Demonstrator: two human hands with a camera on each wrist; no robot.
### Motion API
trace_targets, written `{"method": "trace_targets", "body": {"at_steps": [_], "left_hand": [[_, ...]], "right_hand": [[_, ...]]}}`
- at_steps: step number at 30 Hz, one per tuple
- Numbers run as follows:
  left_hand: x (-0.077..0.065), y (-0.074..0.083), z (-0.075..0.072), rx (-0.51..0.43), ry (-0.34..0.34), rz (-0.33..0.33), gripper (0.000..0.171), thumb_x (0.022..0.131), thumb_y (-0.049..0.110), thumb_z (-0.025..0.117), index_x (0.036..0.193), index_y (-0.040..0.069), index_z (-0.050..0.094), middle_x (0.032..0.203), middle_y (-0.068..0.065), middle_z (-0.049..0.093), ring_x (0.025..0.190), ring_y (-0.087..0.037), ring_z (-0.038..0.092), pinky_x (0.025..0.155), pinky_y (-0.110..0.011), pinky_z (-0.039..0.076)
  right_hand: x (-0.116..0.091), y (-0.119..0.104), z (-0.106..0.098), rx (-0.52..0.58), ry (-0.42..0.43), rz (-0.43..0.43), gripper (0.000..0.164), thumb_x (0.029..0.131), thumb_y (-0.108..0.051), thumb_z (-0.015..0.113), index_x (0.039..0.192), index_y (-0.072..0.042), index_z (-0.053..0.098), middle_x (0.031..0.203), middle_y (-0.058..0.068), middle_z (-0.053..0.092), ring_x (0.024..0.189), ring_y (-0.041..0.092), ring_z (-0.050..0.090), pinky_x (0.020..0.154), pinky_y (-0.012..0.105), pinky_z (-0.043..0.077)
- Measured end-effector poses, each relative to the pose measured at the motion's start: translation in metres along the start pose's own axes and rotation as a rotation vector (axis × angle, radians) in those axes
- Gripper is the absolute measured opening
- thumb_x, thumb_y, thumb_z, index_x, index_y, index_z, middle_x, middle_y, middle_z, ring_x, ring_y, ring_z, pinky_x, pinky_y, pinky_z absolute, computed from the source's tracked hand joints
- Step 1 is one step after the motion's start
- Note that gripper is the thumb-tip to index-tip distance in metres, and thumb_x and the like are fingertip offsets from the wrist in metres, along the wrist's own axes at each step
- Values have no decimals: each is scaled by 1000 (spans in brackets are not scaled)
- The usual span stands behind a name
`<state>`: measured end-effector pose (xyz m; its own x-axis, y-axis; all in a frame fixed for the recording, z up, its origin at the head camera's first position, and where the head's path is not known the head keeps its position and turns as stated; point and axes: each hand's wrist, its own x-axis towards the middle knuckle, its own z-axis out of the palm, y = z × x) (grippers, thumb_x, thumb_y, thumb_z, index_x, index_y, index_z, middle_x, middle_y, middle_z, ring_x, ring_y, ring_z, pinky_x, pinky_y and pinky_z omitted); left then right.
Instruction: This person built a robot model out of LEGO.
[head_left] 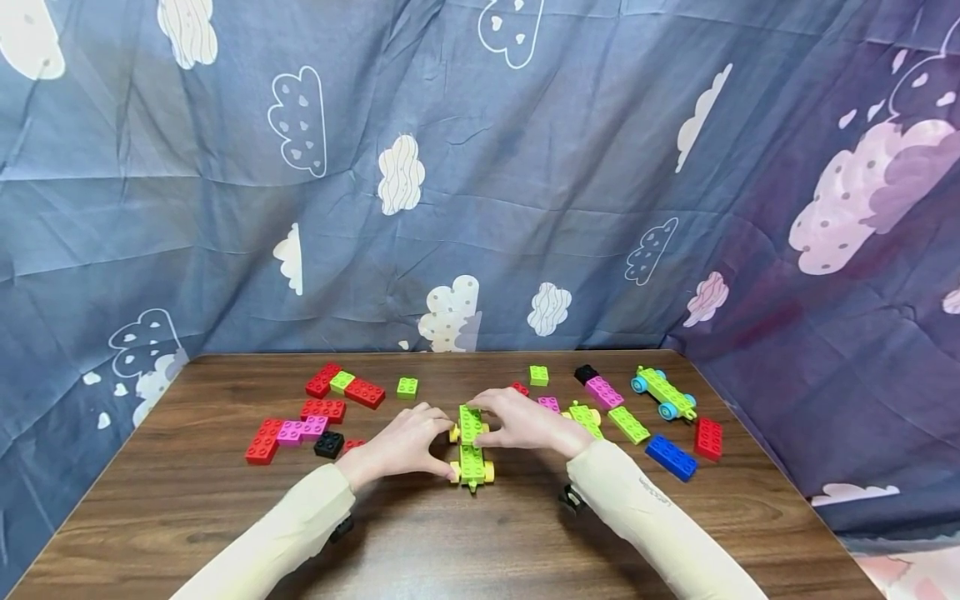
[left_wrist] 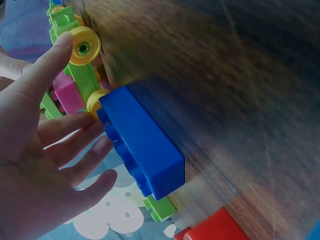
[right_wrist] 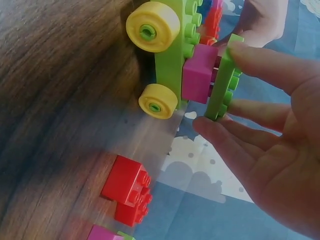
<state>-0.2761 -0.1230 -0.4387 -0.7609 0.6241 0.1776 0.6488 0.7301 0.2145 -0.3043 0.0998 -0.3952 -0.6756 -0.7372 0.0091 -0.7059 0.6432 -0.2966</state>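
A green toy car base (head_left: 472, 468) with yellow wheels stands on the table before me. My left hand (head_left: 397, 446) holds it at one side, thumb on one wheel and index finger at the other; its remaining fingers are spread. A pink brick (right_wrist: 199, 77) sits on the base, hidden from above in the head view. My right hand (head_left: 528, 423) pinches a long green brick (right_wrist: 223, 85) between thumb and fingers, tilted over the pink brick, whose studs show in the gap. Close by the left hand lies a blue brick (left_wrist: 142, 142), hidden in the head view.
On the left are red bricks (head_left: 264, 442), pink bricks (head_left: 291, 432) and a black brick (head_left: 328, 444). To the right stand another yellow-wheeled base (head_left: 583, 418), a blue-wheeled base (head_left: 663, 392) and a blue brick (head_left: 671, 457). A cloud-patterned curtain (head_left: 480, 242) hangs behind the table.
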Motion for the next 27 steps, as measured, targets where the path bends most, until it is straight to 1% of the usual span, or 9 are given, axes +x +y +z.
{"method": "trace_targets", "body": {"at_steps": [5, 9, 13, 17, 21, 27], "left_hand": [[0, 0, -1, 16, 8, 17, 68, 71, 50, 83, 118, 2, 69, 119, -10, 69, 106, -25, 58, 86, -44, 49], [-1, 0, -1, 13, 8, 19, 68, 72, 51, 83, 118, 2, 69, 119, -10, 69, 106, -25, 57, 87, -44, 49], [0, 0, -1, 6, 13, 21, 69, 71, 50, 83, 118, 1, 69, 119, -10, 69, 106, -25, 57, 87, -44, 49], [0, -1, -1, 8, 17, 26, 68, 71, 50, 83, 117, 1, 69, 119, -11, 69, 106, -25, 58, 87, -45, 49], [0, 0, -1, 11, 3, 20, 69, 72, 51, 83, 118, 1, 69, 119, -11, 68, 107, -25, 58, 87, -44, 49], [1, 1, -1, 7, -6, 15, 68, 72, 51, 83, 117, 2, 69, 119, -10, 68, 107, -25, 57, 87, -44, 49]], "right_hand": [[0, -1, 0, -6, 7, -3, 53, 87, -28, 76, 129, 0, 61, 131, 16, 63, 116, 28, 63, 100, 44, 51], [0, -1, 1, -9, 16, -6, 53, 86, -28, 77, 129, 0, 61, 130, 16, 64, 115, 28, 64, 99, 43, 51], [1, -1, 1, 2, 15, 11, 55, 86, -29, 78, 129, -1, 61, 131, 15, 63, 115, 27, 64, 98, 42, 52], [1, -2, 0, 10, 15, 27, 57, 85, -30, 78, 130, -1, 60, 132, 15, 63, 117, 27, 63, 100, 43, 52], [1, -2, 0, 12, 18, 33, 59, 84, -30, 79, 131, -1, 59, 133, 15, 63, 120, 28, 62, 102, 43, 50], [1, -3, -1, -12, 26, 5, 60, 82, -29, 81, 130, 0, 60, 130, 15, 64, 118, 28, 62, 101, 43, 50]]}}
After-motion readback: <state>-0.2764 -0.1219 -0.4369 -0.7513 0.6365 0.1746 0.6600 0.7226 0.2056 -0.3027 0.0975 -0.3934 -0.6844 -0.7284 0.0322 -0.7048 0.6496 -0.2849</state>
